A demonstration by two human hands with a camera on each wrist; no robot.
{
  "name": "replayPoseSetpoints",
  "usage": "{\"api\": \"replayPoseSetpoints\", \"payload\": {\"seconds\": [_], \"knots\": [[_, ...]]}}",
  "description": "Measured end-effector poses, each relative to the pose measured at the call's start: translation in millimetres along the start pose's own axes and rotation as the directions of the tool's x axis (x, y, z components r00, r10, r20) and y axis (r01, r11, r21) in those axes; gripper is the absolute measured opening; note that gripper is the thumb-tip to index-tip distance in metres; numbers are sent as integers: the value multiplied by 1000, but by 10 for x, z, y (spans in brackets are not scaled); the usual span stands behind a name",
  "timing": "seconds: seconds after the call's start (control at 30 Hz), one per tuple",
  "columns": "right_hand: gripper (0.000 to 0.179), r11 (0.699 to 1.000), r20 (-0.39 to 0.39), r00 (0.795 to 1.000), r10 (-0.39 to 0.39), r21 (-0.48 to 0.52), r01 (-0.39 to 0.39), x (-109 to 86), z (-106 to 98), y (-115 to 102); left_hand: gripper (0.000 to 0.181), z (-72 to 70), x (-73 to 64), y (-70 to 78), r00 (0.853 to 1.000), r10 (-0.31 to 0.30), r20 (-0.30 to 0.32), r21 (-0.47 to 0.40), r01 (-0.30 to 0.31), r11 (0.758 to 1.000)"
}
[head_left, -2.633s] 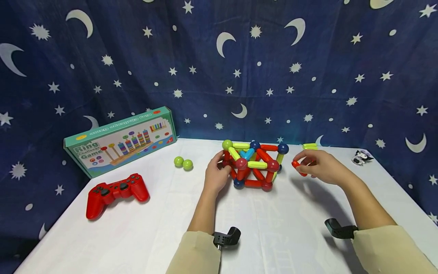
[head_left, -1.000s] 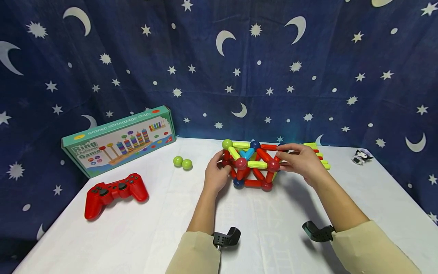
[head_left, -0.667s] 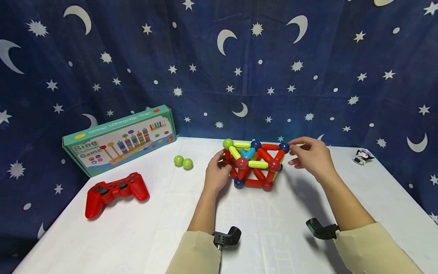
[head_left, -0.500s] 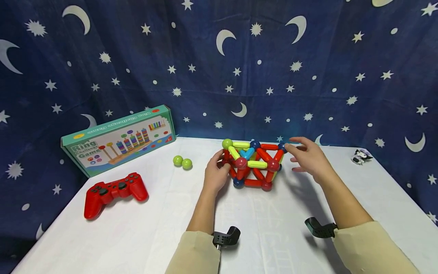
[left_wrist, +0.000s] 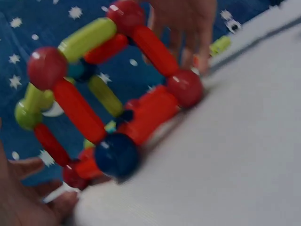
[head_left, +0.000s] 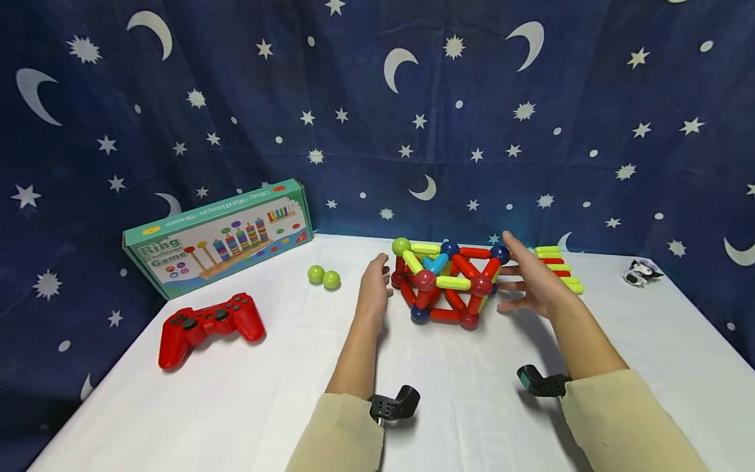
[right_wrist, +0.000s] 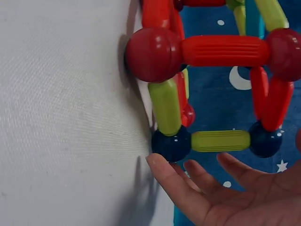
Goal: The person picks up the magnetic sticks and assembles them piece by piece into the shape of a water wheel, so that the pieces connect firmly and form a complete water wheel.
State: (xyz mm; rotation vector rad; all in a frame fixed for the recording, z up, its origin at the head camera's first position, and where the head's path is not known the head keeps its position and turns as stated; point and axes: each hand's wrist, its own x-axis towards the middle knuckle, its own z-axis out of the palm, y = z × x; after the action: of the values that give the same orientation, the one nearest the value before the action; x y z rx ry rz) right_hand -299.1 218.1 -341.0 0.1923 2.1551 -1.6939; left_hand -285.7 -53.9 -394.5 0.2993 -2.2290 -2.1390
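Note:
A magnetic stick-and-ball construction point(head_left: 453, 283) stands on the white table, built of red, yellow-green and blue sticks joined by red, dark blue and green balls. My left hand point(head_left: 373, 288) is beside its left side, fingers loosely extended close to a red ball, as the left wrist view shows with the left hand point(left_wrist: 28, 197) low at the corner. At the right side my right hand point(head_left: 538, 282) spreads its fingers around the dark blue balls, thumb up. In the right wrist view the right hand's fingertips point(right_wrist: 159, 165) lie right by the lower dark blue ball point(right_wrist: 171, 145). Neither hand grips anything.
Behind the right hand lies a row of loose yellow-green and red sticks point(head_left: 571, 280). Two green balls point(head_left: 324, 277) rest left of the construction. Further left are a red game controller point(head_left: 212, 328) and a Ring Challenge Game box point(head_left: 218, 239). A small black-and-white figure point(head_left: 641, 272) sits far right.
My right hand brought a red stick to the construction's upper right, where it now joins a red and a dark blue ball, then let go and spread. My left hand has loosened its hold.

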Motion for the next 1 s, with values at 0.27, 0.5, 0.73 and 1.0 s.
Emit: {"api": "replayPoseSetpoints", "payload": {"seconds": [0.27, 0.5, 0.73, 1.0], "knots": [[120, 1000, 30, 999, 23, 12, -23, 106, -95, 58, 84, -104, 179, 319, 979, -151, 140, 137, 132, 982], [118, 998, 107, 993, 49, 41, -54, 234, -114, 73, 89, -136, 388, 390, 932, -252, 261, 146, 219, 965], [113, 997, 101, 994, 53, 55, -58, 287, -82, 27, 80, -65, 491, 414, 907, -287, 308, 169, 245, 955], [111, 993, 62, 995, 74, 87, -80, 311, -43, -4, 67, 44, 489, 460, 897, -310, 315, 232, 244, 942]]}}
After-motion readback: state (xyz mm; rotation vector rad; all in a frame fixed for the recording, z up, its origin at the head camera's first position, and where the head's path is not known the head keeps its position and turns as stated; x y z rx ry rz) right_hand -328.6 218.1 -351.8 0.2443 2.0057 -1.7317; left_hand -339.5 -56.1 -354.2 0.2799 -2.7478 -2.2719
